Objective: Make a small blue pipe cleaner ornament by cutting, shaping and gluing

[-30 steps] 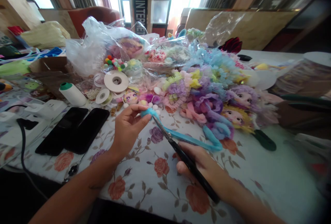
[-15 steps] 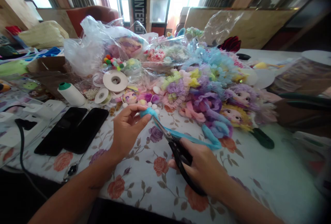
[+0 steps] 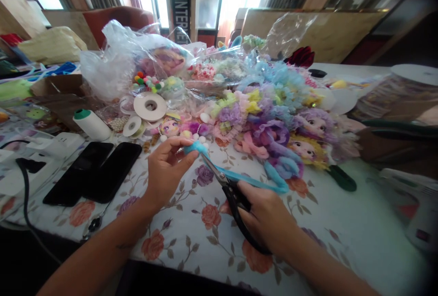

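Right hand (image 3: 267, 220) closed through black scissors (image 3: 227, 189), blades at blue pipe cleaner (image 3: 239, 176) just beside left hand (image 3: 167, 170) pinching its end over floral tablecloth (image 3: 205, 236), cut seemingly not yet finished, doll pile (image 3: 273, 122) beyond.

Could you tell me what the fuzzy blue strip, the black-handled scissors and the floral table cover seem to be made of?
The fuzzy blue strip, pinched by the left hand, looks like soft chenille or plush: matte and fluffy at the edges. The black-handled scissors in the right hand show shiny metal blades and smooth dark handles, probably plastic. The floral table cover looks like printed cloth or vinyl; I cannot tell which.
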### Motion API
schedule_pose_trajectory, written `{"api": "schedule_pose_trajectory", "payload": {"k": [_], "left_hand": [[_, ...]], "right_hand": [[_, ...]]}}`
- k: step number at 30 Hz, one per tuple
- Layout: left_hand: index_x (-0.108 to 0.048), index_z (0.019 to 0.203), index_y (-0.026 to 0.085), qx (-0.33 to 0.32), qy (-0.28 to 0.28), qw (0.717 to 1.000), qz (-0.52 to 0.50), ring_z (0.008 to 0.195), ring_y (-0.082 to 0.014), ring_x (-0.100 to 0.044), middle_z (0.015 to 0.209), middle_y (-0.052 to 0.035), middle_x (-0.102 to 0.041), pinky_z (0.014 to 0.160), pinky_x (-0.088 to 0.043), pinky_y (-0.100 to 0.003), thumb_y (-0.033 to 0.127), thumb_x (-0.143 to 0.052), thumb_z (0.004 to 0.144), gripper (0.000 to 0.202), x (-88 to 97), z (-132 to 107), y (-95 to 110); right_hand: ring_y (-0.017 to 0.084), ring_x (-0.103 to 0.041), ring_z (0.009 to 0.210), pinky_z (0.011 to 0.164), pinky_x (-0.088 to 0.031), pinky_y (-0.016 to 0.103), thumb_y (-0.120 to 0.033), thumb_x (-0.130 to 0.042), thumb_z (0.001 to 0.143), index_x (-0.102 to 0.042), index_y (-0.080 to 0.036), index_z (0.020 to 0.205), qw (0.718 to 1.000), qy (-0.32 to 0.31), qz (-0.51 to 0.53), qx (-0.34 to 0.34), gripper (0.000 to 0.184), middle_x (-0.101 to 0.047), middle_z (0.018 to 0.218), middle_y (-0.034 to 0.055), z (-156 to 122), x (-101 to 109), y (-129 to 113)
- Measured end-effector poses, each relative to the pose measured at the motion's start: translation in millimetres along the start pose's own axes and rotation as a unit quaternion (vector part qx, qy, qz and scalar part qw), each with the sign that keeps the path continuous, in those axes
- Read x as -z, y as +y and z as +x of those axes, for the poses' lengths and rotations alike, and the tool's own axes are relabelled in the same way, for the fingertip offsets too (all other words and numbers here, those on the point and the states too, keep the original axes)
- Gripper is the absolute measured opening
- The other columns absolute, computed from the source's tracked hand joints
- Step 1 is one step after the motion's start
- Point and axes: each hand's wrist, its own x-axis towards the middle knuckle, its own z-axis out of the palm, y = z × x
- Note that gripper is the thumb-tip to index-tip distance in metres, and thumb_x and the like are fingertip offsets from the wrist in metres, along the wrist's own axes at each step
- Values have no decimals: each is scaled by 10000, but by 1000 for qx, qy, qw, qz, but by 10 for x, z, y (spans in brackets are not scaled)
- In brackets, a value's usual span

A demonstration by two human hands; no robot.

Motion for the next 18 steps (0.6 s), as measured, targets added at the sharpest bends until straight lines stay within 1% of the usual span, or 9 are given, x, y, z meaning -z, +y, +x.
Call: {"api": "schedule_pose_trajectory", "payload": {"k": [5,9,12,14,18], "left_hand": [[-730,838,199,2,7,1000,4,841,-165,-694,859,-23,-721,810,-592,-292,148,-811,684,181,-1,4,12],[-730,833,196,4,12,1000,10,843,-169,-693,859,-24,-721,813,-591,-299,154,-816,672,187,-2,13,18],[-730,834,198,1,8,1000,16,838,-165,-690,864,-24,-721,810,-591,-293,155,-810,682,177,-2,12,21],[-729,838,200,-2,4,1000,19,837,-162,-690,867,-23,-720,809,-591,-288,153,-806,689,174,-2,7,21],[-727,857,206,-5,-2,1000,18,863,-162,-695,878,-19,-720,815,-591,-279,145,-799,702,181,7,1,11]], "right_hand": [[166,-542,552,522,-371,265,-294,-537,833,-408,-235,668,999,-13,30,-9,217,-591,612,10,21,40,-49],[158,-534,552,512,-370,257,-413,-586,851,-410,-234,658,997,-25,73,-8,317,-599,626,5,42,78,-82],[158,-519,548,511,-364,261,-498,-564,863,-425,-231,655,997,-21,78,-6,367,-585,613,7,43,71,-72],[167,-531,565,530,-374,271,-491,-536,877,-462,-224,670,996,-28,81,-8,345,-592,627,17,38,55,-53],[175,-536,589,559,-381,284,-419,-522,875,-509,-212,696,994,-41,104,-10,274,-589,648,19,40,48,-37]]}}
